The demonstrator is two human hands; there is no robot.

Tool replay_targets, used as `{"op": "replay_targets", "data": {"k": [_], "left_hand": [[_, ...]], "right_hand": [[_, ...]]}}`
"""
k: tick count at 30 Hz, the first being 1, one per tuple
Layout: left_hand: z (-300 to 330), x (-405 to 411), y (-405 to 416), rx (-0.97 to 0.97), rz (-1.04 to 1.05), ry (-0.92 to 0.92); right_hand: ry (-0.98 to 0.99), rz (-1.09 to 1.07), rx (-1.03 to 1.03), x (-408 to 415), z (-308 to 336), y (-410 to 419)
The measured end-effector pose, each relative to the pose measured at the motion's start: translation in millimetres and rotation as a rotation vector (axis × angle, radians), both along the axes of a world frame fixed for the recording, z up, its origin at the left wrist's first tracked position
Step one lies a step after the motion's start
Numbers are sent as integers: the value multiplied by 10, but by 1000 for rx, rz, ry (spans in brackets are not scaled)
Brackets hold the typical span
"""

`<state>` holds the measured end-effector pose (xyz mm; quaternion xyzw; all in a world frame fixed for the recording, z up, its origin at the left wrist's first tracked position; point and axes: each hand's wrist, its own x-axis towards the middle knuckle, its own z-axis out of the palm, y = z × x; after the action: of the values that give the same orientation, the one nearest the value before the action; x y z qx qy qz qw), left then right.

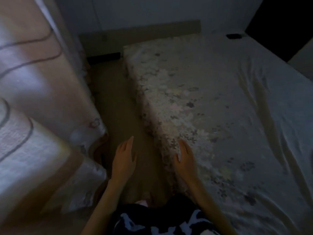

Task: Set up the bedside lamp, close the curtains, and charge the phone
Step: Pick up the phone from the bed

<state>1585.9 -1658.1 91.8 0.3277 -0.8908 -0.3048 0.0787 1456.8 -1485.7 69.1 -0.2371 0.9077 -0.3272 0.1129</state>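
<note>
The room is dim. My left hand (124, 160) hangs open over the narrow floor strip (115, 102) between the curtains and the bed, holding nothing. My right hand (185, 160) is open too, its fingers spread just above the flowered edge of the bed (220, 99). The pale curtains (33, 82) with dark wavy lines fill the left side and reach the floor. A small dark object (233, 36), possibly the phone, lies at the far right corner of the bed. No lamp is in view.
A low beige board (138, 33) runs along the far wall beyond the bed. A dark slot (103, 58) sits at the floor's far end. The white sheet is wrinkled on the right. A dark opening (279, 22) shows at the upper right.
</note>
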Motion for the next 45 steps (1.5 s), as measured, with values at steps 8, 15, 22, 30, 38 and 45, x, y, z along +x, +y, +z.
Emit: {"op": "replay_targets", "data": {"k": [8,15,22,30,38,45], "left_hand": [[-79,-21,-591,4,178,24],[-214,-526,-1245,13,263,-18],[-99,-1539,-2312,-9,267,21],[-74,-2282,-3246,-33,291,19],[-182,-3012,-4716,-27,277,36],[38,-3574,-6265,-93,334,67]], "right_hand": [[19,165,-12,-279,36,-939],[18,283,-5,-972,-98,-1745],[61,370,-29,-2147,12,-2910],[66,521,0,-2892,3,-3920],[38,538,73,-3680,-152,-5364],[27,528,78,-4222,-25,-6850]]}}
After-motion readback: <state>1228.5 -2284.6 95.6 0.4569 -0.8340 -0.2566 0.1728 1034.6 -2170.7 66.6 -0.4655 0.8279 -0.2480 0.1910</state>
